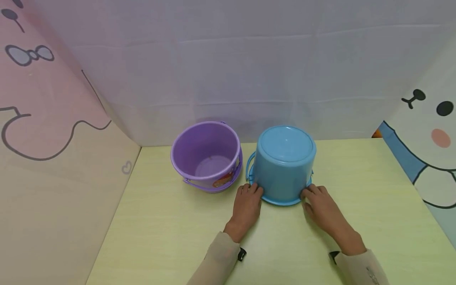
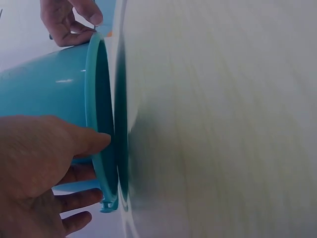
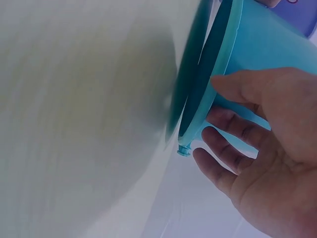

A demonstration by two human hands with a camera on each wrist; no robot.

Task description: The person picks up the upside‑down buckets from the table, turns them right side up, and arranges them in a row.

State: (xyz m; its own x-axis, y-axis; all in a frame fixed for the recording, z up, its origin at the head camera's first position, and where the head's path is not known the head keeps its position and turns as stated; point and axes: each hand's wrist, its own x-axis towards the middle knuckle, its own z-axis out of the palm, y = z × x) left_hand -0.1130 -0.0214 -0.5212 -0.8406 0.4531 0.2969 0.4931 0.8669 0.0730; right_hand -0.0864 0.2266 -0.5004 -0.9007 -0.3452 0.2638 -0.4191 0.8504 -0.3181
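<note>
A light blue bucket (image 1: 285,170) stands upside down on the table, its base facing up and its handle at the left side. My left hand (image 1: 247,206) grips the rim at its front left. In the left wrist view, the thumb (image 2: 94,141) lies over the rim's edge while other fingers rest along the outer side. At the front right, my right hand (image 1: 324,209) holds the same rim, thumb (image 3: 233,84) at the edge. Both wrist views show a narrow dark gap under the near rim, above its reflection on the tabletop. Left of it, a purple bucket (image 1: 189,146) sits mouth up.
The pale yellow-green table (image 1: 160,245) reaches a white cloth wall (image 1: 228,71) behind the buckets. Cartoon-printed panels stand on the left (image 1: 53,178) and right (image 1: 427,158). The purple bucket's handle hangs down along its front, close to the blue bucket.
</note>
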